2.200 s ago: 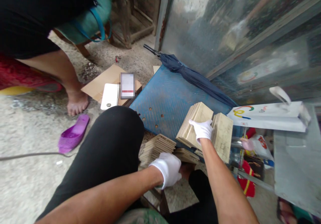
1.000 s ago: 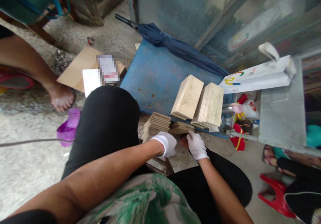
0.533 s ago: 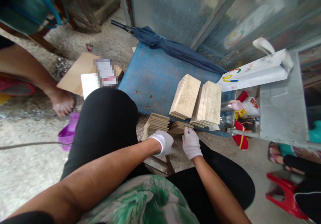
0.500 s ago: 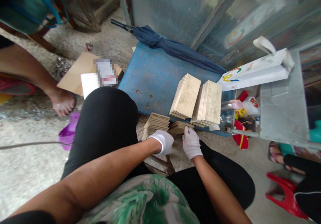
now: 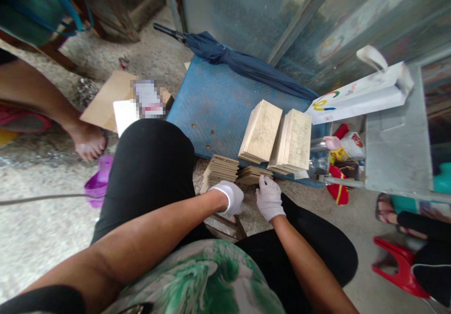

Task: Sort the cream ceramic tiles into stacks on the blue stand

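While the left hand rests curled on one tile stack, the right hand, fingers spread at three o'clock, should square the low pile evenly.

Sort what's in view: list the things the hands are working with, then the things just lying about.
In hand:
left hand on the left low stack of tiles
right hand on the right low stack
two taller tile stacks on the blue board

Lying about:
umbrella
white paper bag
purple slipper
cardboard
red stool
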